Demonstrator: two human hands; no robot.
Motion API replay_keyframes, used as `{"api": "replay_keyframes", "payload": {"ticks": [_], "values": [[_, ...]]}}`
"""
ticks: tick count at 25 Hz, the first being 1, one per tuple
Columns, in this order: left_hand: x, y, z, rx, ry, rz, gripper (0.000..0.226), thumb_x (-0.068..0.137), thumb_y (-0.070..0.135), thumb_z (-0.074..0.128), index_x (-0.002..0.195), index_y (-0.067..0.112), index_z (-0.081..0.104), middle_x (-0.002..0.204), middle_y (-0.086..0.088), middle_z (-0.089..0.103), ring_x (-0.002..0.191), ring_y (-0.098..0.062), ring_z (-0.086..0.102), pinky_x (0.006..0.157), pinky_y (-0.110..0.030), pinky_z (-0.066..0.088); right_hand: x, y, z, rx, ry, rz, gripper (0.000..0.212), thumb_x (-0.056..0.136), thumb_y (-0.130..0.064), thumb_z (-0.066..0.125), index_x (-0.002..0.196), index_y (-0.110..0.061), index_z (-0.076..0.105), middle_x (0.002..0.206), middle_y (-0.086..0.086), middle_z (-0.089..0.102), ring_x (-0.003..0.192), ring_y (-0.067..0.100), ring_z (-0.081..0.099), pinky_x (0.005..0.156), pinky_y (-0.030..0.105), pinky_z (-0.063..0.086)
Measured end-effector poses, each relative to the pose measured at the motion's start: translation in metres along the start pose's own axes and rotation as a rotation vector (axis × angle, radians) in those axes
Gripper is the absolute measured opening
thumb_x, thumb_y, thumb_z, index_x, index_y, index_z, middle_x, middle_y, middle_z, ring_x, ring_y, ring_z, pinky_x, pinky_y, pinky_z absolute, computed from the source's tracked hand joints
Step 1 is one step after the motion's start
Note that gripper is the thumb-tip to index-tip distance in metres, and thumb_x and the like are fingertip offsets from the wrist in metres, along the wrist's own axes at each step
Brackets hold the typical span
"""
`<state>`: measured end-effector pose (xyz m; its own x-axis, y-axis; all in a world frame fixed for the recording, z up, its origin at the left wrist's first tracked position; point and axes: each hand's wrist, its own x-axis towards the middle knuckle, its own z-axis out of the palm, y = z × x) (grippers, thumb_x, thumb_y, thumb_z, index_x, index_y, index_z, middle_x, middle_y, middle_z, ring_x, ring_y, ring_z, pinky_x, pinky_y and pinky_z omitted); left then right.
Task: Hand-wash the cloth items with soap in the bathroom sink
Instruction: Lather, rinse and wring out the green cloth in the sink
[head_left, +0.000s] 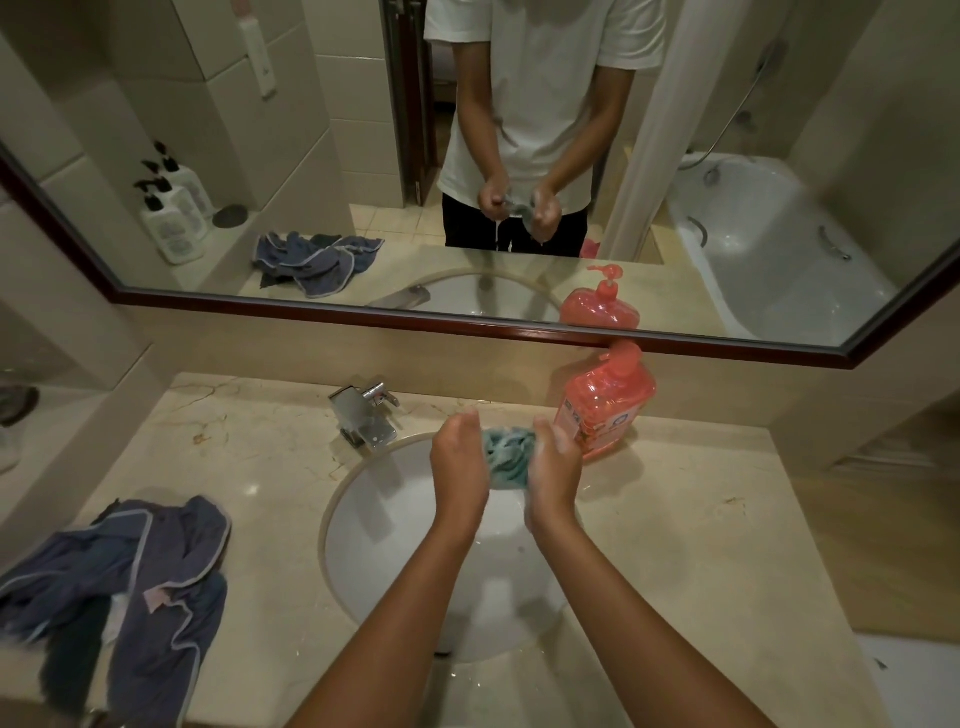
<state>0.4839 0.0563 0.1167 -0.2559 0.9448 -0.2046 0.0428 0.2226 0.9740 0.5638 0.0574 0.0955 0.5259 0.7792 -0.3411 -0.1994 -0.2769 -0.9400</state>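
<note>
A small teal cloth (506, 457) is bunched between my two hands above the white sink (374, 519). My left hand (460, 462) presses it from the left and my right hand (556, 467), wet with suds, grips it from the right. A heap of dark blue cloths with pale trim (150, 587) lies on the counter at the left. The pink pump bottle of soap (605, 402) stands on the counter just behind my right hand.
The chrome tap (366, 413) sits behind the sink, left of my hands. The beige marble counter (701, 519) extends to the right. A framed mirror (467, 322) fills the wall, reflecting a person, white pump bottles and a bathtub.
</note>
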Motion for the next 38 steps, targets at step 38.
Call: {"api": "replay_keyframes", "payload": {"ticks": [38], "values": [[0.024, -0.010, -0.008, -0.386, -0.155, -0.480, 0.023, 0.099, 0.022, 0.064, 0.106, 0.001, 0.070, 0.092, -0.017, 0.072, 0.071, -0.020, 0.070, 0.059, -0.028, 0.057, -0.005, -0.012, -0.019, 0.112, -0.409, -0.080, 0.050, 0.094, 0.006, 0.057, 0.136, -0.021, 0.052, 0.127, 0.006, 0.063, 0.116, 0.021, 0.064, 0.099, 0.037, 0.055]]}}
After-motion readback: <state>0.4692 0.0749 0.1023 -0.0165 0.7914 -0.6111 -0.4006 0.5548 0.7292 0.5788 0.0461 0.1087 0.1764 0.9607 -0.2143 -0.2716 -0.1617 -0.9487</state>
